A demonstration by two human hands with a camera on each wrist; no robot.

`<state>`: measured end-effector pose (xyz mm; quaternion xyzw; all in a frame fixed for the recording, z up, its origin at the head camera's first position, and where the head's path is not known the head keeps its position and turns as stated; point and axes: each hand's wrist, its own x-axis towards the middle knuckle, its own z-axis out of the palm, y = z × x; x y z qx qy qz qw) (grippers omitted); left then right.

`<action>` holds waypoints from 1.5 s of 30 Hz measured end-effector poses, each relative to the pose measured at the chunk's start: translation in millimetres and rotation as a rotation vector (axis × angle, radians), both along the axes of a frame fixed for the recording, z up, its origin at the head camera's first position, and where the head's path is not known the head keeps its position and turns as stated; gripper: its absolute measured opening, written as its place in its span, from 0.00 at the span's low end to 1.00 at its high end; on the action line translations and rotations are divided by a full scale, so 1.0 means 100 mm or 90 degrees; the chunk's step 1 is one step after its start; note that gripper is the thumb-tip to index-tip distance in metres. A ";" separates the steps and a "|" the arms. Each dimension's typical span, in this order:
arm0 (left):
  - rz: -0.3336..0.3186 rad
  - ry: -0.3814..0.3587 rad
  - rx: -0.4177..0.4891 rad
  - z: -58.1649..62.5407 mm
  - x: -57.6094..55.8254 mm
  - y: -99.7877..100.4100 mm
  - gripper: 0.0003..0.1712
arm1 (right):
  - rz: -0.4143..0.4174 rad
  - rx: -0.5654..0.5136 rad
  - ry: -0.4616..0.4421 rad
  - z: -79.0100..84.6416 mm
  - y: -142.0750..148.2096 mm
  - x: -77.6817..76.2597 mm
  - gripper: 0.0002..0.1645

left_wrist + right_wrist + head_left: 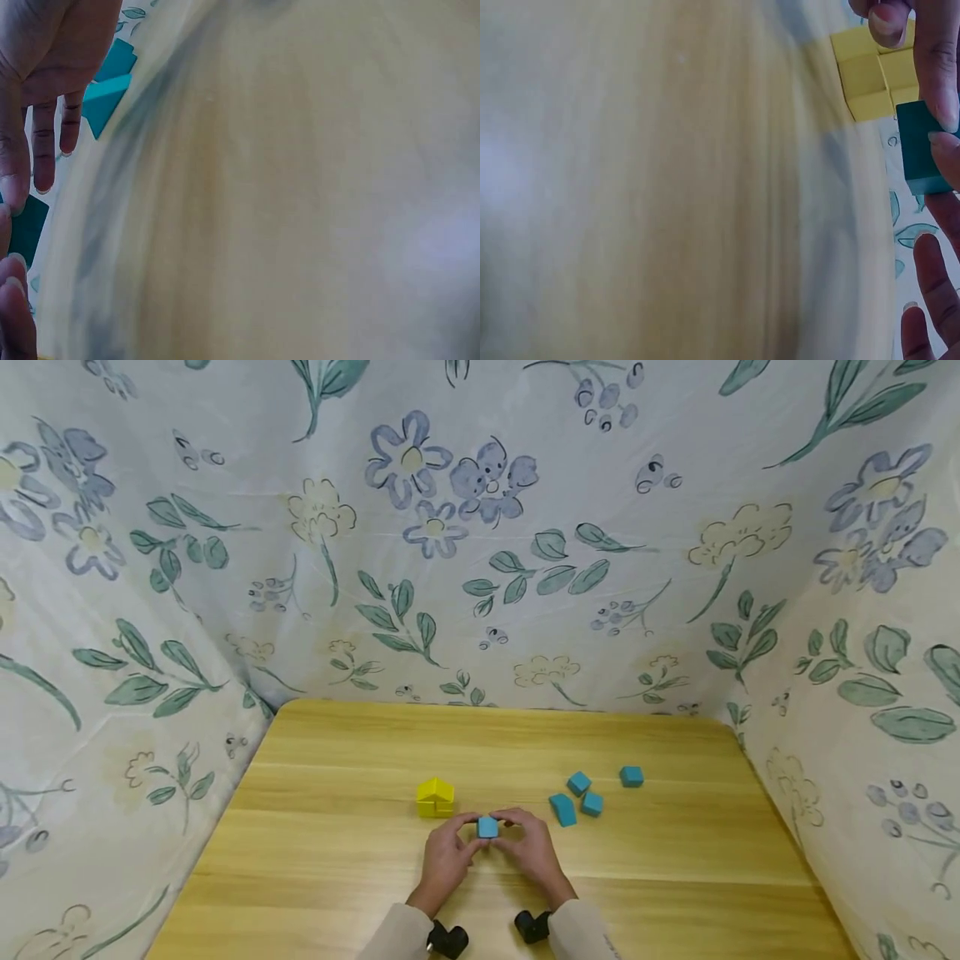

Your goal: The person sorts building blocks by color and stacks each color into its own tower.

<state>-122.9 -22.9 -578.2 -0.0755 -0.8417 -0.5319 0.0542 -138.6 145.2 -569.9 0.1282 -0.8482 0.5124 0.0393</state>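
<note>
A small blue block (487,827) stands between my two hands near the middle of the table. My left hand (447,858) pinches it from the left with thumb and forefinger. From the right, my right hand (534,853) grips the same block. In the right wrist view the block (918,150) looks dark teal, with fingertips pressed on its faces. Only part of the block (30,229) shows in the left wrist view, behind fingers. Just beyond my left hand sits a joined group of yellow blocks (435,798) with a peaked top.
Several loose blue pieces lie right of my hands: a curved-looking piece (562,810), two cubes close by, and a block (632,777) farther right. Floral cloth (487,610) rises behind the wooden table (360,735) and along both sides. A black wrist device (532,927) sits by each sleeve.
</note>
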 end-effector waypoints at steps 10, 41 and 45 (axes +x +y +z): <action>-0.010 -0.013 0.022 -0.23 0.03 -0.12 0.20 | 0.001 0.004 -0.045 -0.12 -0.11 0.01 0.19; -0.034 0.005 -0.018 -0.34 -0.02 -0.18 0.20 | -0.013 0.002 -0.075 -0.25 -0.11 0.01 0.22; -0.032 0.007 -0.021 -0.35 -0.02 -0.18 0.20 | 0.006 0.001 -0.097 -0.22 -0.06 0.01 0.24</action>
